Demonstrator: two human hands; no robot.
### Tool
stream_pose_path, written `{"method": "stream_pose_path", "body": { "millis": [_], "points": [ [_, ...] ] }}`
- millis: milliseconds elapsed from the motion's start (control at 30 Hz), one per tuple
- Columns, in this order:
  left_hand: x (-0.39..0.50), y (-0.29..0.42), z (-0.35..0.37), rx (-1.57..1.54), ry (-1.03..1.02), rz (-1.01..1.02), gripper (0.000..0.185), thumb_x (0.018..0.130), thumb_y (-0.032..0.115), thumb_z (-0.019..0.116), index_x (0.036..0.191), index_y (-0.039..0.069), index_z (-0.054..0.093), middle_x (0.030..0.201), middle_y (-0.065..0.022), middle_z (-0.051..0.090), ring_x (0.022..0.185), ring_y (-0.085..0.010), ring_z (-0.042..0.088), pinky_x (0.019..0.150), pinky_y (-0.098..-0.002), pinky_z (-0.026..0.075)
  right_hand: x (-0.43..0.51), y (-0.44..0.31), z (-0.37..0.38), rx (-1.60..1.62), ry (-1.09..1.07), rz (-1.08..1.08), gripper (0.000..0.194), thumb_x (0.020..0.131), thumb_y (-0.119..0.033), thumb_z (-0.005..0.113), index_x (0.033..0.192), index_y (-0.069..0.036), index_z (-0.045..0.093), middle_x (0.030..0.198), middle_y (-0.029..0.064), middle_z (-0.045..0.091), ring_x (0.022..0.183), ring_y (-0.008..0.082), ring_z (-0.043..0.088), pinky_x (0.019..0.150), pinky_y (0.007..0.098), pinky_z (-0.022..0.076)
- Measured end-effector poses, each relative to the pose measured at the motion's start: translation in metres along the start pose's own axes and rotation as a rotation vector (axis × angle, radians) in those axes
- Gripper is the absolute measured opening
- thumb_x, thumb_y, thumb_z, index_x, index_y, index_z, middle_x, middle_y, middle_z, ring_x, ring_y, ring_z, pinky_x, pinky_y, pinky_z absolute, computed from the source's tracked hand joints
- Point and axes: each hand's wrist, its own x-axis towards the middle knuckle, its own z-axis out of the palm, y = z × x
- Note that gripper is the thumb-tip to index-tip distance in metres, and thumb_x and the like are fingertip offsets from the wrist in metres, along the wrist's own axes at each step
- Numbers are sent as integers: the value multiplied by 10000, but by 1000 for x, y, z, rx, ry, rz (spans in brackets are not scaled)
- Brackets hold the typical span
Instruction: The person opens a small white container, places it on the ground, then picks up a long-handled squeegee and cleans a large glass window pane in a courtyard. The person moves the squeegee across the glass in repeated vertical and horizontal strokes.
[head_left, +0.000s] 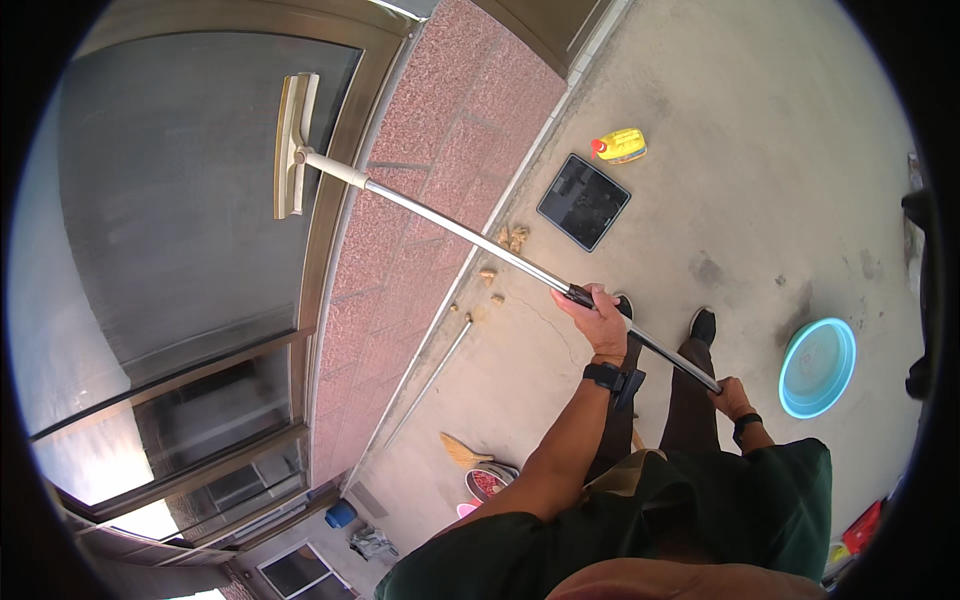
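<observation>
A window squeegee head (292, 146), pale beige, lies against or close before the window pane (187, 195); contact cannot be told. Its long metal pole (465, 234) slants down across a pink stone wall towards my body. Around the black collar of the pole my left hand (600, 322) is closed, a black band with a device on its wrist. Near the lower end of the pole my right hand (733, 399) grips it, with a black band on that wrist.
On the concrete floor are a black flat square panel (583, 202), a yellow bottle with red cap (621, 145), a light blue basin (817, 367), a thin rod (429, 381), a straw broom head (461, 450) and a blue container (340, 514). Brown lumps (514, 238) lie by the wall.
</observation>
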Motion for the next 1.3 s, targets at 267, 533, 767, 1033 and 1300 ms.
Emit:
{"method": "stream_pose_path", "body": {
  "millis": [267, 533, 767, 1033, 1300],
  "points": [
    [-15, 64, -39, -174, -294, -184, 489, 907, 13, 582, 1300, 28, 291, 856, -78, 585, 741, -152, 629, 749, -284, 511, -17, -8, -39, -5, -62, -62, 188, 745, -205, 687, 718, -20, 664, 708, 215, 635, 697, 400, 620, 658, 421, 509],
    [106, 309, -163, -132, -263, 570, 450, 964, 107, 542, 1307, 60, 253, 905, -105, 583, 782, -225, 635, 797, -401, 522, 109, -354, -92, 38, 96, -809, 255, 748, -248, 709, 702, -24, 596, 656, 202, 600, 660, 405, 592, 611, 437, 487],
    [210, 563, -340, 172, 117, 839, 517, 915, 50, 595, 1333, -33, 302, 1029, -131, 566, 925, -257, 622, 811, -405, 572, 23, -623, -52, 110, 1, -1201, 363, 850, -333, 682, 845, 24, 615, 636, 193, 617, 642, 366, 636, 601, 428, 517],
    [284, 638, -400, 383, 508, 866, 197, 962, 196, 467, 920, 4, 445, 719, -72, 530, 520, -117, 444, 457, -276, 382, 15, -566, 14, 103, -88, -938, 190, 809, -156, 657, 849, 18, 592, 664, 216, 623, 669, 400, 638, 622, 474, 516],
    [265, 443, -319, 218, 495, 742, 168, 948, 170, 418, 1043, 38, 378, 692, -49, 463, 464, -105, 400, 370, -258, 368, 85, -394, 15, -22, 90, -747, 92, 777, -125, 605, 789, -34, 610, 638, 206, 607, 638, 400, 622, 614, 467, 518]
  ]
}}
